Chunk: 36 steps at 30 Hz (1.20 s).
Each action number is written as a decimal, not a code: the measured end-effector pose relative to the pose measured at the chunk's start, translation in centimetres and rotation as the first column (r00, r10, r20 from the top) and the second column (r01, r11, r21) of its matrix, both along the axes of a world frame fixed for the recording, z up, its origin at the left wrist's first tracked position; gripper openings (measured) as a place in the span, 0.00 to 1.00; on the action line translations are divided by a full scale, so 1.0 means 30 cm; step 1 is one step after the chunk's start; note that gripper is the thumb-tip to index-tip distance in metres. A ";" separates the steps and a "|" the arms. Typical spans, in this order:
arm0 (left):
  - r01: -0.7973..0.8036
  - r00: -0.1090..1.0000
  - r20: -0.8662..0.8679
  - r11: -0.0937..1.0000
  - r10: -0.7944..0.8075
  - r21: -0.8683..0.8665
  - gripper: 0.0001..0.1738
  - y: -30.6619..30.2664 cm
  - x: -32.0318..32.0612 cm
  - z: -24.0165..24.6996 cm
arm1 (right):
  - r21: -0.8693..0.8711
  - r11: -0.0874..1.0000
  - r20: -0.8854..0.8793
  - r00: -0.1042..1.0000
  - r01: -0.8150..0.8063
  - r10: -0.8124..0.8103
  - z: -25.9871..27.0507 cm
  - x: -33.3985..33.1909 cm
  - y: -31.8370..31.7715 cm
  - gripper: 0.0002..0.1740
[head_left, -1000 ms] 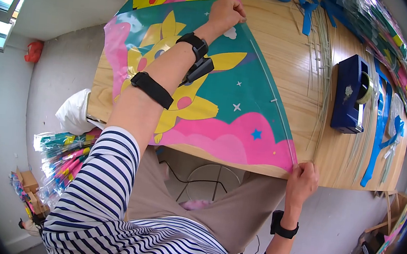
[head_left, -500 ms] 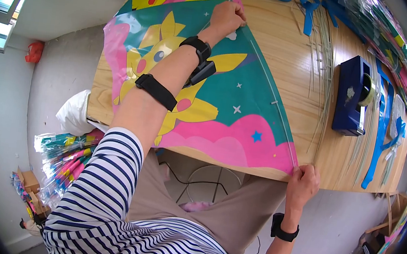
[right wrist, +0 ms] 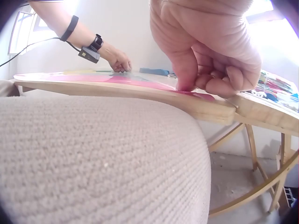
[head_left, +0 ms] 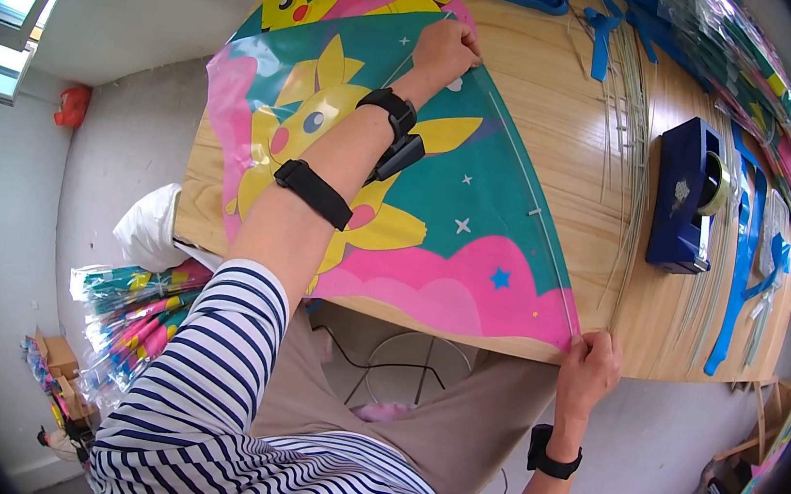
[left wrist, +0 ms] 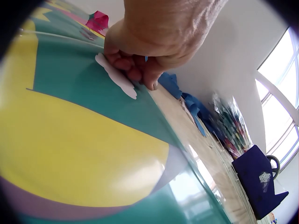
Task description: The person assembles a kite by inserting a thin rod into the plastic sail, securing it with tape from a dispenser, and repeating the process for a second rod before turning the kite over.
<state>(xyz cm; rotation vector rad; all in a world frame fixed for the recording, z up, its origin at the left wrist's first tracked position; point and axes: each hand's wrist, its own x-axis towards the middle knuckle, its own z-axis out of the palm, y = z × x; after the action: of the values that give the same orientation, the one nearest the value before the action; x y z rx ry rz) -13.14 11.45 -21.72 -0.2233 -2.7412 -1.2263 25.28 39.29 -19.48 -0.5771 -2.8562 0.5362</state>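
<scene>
A kite sheet [head_left: 410, 288] printed with a yellow cartoon figure on green and pink lies flat on the wooden table. Along its right side runs a thin pale rod [head_left: 554, 267] with a small white fitting [head_left: 534, 211] partway down. My left hand [head_left: 445, 56] pinches the sheet's edge at the upper corner, beside a printed white cloud [left wrist: 115, 77] in the left wrist view. At the lower right corner, by the table edge, my right hand [head_left: 590, 369] pinches the pink tip between thumb and curled fingers. The fingers hide both corners.
Another printed sheet [head_left: 297, 2] lies beyond. To the right are thin sticks [head_left: 634, 138], a blue tape dispenser [head_left: 682, 197], blue ribbons [head_left: 726, 324] and plastic-wrapped bundles [head_left: 773, 105]. More wrapped bundles [head_left: 139, 315] sit at the table's left, near a white bag [head_left: 149, 224].
The head view has shifted slightly, so the table and sheet sit lower in it. Both hands keep their places at the two corners.
</scene>
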 end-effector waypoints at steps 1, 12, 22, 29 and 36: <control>0.003 1.000 -0.010 1.000 -0.003 -0.008 0.07 0.001 0.001 -0.001 | 0.002 1.000 0.000 1.000 0.000 0.000 0.001 0.000 -0.001 0.10; -0.039 0.995 -0.089 0.998 0.035 -0.047 0.05 0.029 0.035 -0.004 | 0.008 1.000 0.008 1.000 0.001 -0.001 -0.003 0.003 0.005 0.09; -0.131 0.970 -0.226 0.980 0.094 -0.153 0.12 0.014 0.018 -0.022 | -0.003 1.000 0.006 1.000 -0.003 0.003 0.001 0.000 0.005 0.08; -0.073 0.955 -0.297 0.980 0.015 -0.184 0.10 -0.020 0.028 -0.012 | 0.001 1.000 0.026 1.000 0.014 -0.014 0.006 -0.004 0.004 0.07; 0.284 0.868 -0.239 0.831 -0.435 -0.478 0.25 -0.081 0.237 0.004 | 0.007 1.000 0.069 0.997 0.025 -0.026 0.013 -0.011 0.002 0.06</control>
<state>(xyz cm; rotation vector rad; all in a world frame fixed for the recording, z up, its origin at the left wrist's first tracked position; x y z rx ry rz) -6.03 9.03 -21.61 -0.9540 -2.6796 -0.5342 24.96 39.36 -19.10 -0.6421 -2.9099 0.5126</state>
